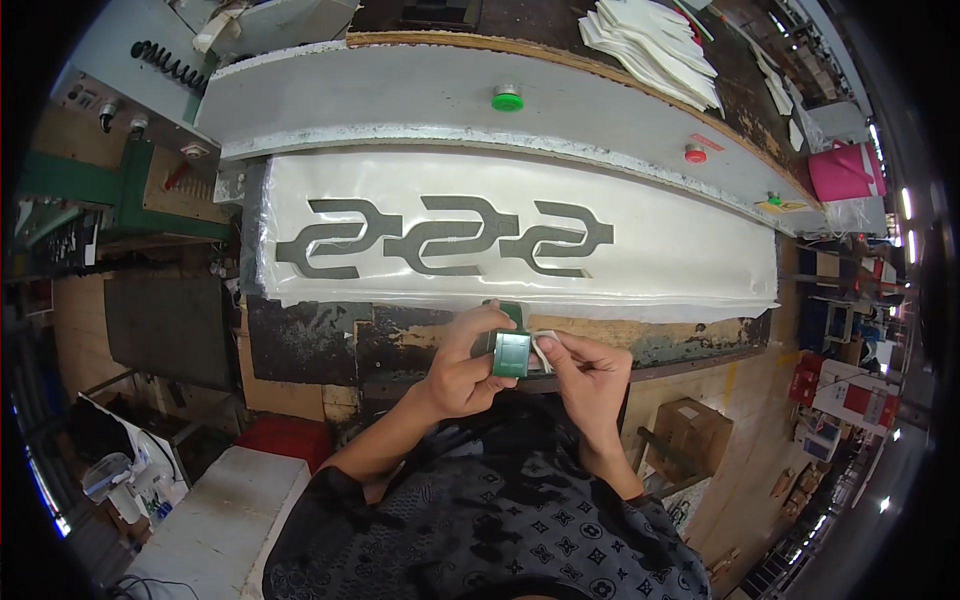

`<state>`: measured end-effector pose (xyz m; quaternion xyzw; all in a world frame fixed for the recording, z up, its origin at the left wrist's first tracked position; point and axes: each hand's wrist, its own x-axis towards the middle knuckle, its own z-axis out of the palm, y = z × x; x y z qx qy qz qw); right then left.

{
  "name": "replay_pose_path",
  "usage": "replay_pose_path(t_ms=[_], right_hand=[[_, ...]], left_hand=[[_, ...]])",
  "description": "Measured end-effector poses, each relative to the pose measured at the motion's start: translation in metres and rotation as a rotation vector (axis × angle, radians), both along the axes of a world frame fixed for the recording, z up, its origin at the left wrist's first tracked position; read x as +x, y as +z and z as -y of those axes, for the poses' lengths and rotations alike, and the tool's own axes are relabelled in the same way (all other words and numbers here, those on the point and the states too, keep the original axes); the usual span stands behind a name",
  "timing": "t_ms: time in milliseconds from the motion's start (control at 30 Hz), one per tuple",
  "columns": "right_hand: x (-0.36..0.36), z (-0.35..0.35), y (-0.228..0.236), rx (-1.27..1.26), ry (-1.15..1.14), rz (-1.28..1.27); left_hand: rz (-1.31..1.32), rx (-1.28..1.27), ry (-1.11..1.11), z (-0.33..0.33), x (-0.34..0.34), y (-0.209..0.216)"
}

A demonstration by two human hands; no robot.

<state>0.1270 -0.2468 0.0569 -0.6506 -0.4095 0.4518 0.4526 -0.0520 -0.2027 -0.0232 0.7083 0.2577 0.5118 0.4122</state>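
Observation:
My left hand [460, 365] is closed around a glossy green box-shaped piece [511, 355] with a flat, shiny face; its exact kind does not show. Close beside it, my right hand [592, 372] pinches a small white scrap [542, 352] between thumb and fingers at the green piece's right side. Whether the scrap is still inside the green piece or only touching it, I cannot tell. Both hands are held in front of my body, by the near edge of a white layered sheet [690, 250]. Three S-shaped openings [450, 238] run across its left and middle, showing dark grey beneath.
A grey machine beam [400, 100] spans behind the sheet, carrying a green button [507, 98] and a red button [695, 153]. Stacked white cut pieces [650, 50] lie on top. A pink bucket [845, 172] hangs at right; a cardboard box [690, 435] stands lower right.

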Motion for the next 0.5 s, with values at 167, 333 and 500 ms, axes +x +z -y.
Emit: replay_pose_path(t_ms=[167, 333, 500], right_hand=[[-0.006, 0.006, -0.001, 0.085, 0.146, -0.104], [0.001, 0.008, -0.025, 0.073, 0.227, -0.141], [0.012, 0.012, -0.083, 0.002, -0.205, -0.387]], left_hand=[[0.053, -0.026, -0.002, 0.001, -0.005, 0.001], [0.16, -0.095, -0.09, -0.002, -0.015, -0.003], [0.19, -0.188, 0.15, 0.007, -0.026, -0.001]])
